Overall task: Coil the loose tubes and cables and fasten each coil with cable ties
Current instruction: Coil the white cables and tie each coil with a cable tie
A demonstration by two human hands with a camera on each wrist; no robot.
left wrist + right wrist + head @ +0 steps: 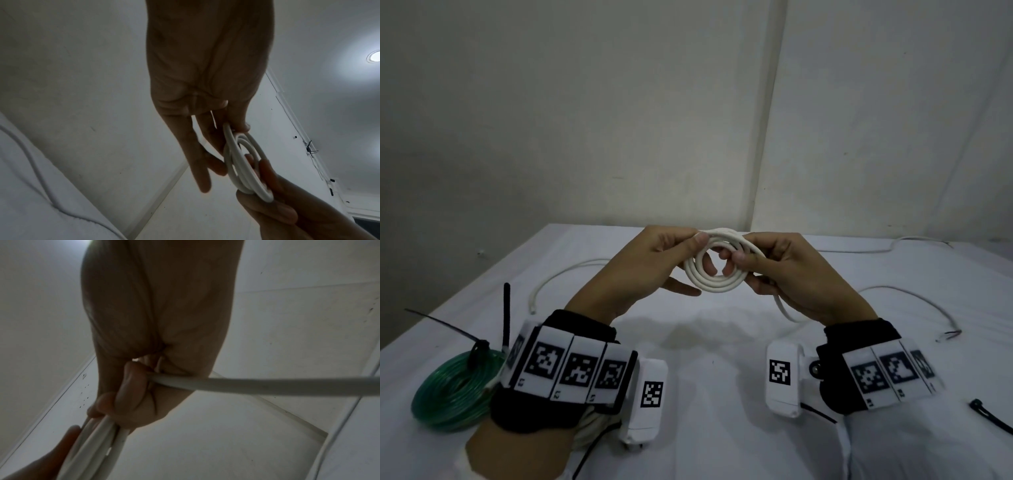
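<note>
Here, two hands hold one small white coil in the air above the white table, roughly three loops of tube. The left hand pinches the coil's upper left edge between thumb and fingers, with its other fingers reaching behind the loops. The right hand grips the coil's right side, fingers curled round the loops; in the right wrist view the tube's loose tail runs out from under those curled fingers. In the head view that tail drops below the right hand toward the table.

On the table lie other items. One green tube coil sits at the near left, bound with one black cable tie whose tail sticks out. One loose black cable tie lies at the near right. Three thin white cables rest uncoiled: one behind the left hand, one right of the right hand, and one along the far right edge.
</note>
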